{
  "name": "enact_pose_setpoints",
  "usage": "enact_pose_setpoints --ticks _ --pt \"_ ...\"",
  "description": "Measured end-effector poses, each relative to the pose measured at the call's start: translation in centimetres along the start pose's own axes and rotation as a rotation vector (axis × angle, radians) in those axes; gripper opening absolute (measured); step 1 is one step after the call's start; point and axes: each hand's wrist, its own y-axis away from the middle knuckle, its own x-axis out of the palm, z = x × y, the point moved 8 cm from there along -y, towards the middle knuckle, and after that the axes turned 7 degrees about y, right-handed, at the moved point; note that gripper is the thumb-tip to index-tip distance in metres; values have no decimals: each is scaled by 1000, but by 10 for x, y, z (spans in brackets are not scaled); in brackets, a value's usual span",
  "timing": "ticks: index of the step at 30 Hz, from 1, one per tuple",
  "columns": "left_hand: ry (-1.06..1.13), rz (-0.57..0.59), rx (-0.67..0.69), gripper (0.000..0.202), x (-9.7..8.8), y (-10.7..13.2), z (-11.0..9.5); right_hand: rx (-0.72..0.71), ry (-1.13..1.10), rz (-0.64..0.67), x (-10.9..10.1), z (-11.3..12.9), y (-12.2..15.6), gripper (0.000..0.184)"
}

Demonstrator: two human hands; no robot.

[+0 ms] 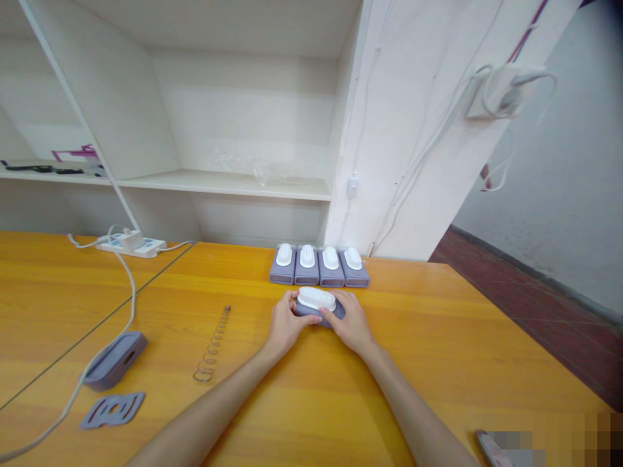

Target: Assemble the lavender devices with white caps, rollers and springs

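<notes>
Both of my hands meet on one purple block with a white ribbed top (316, 300), lying on the orange table (438, 344). My left hand (283, 324) grips its left end, fingers curled round it. My right hand (349, 321) holds its right end, thumb on the front. Just behind it, a row of several matching purple blocks with white tops (318, 264) stands side by side against the white pillar.
At the left lie a purple housing (115, 359) on a white cable, a flat purple cut-out plate (113, 410), a line of small metal rings (214, 344) and a white power strip (130, 244). White shelves stand behind. A phone (491, 449) lies at the bottom right.
</notes>
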Motion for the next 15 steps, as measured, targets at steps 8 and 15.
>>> enact_pose_setpoints --ticks 8,15 --pt "-62 -44 12 65 -4 4 -5 -28 16 25 0 -1 -1 32" --pt "-24 -20 0 67 -1 5 -6 -25 19 11 1 -2 0 31"
